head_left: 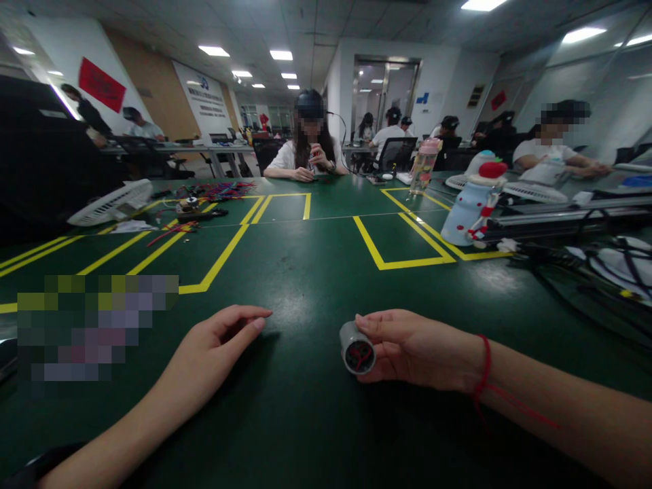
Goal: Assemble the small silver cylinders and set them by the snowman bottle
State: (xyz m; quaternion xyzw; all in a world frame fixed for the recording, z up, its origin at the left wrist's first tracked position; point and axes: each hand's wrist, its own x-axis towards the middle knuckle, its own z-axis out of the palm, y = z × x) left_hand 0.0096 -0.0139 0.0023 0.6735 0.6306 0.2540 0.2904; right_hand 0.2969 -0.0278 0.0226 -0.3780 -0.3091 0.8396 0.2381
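My right hand (420, 350) grips a short grey cylinder (357, 348), thumb on top and fingers behind and below it. Its open end faces me, showing thin red wires in a dark interior. My left hand (216, 346) hovers over or rests on the green table (300, 380), to the left of the cylinder. Its fingers are stretched out with a gap to the thumb, and nothing is in them. I cannot tell whether that hand touches the table.
Left stand a white fan (112, 204), a small motor-like part (188, 205) and a pile of coloured wires (234, 190). Right are a blue bottle (463, 210), a clear bottle (425, 166) and black cables (565, 292). A person (300, 153) sits opposite. Yellow tape marks the table.
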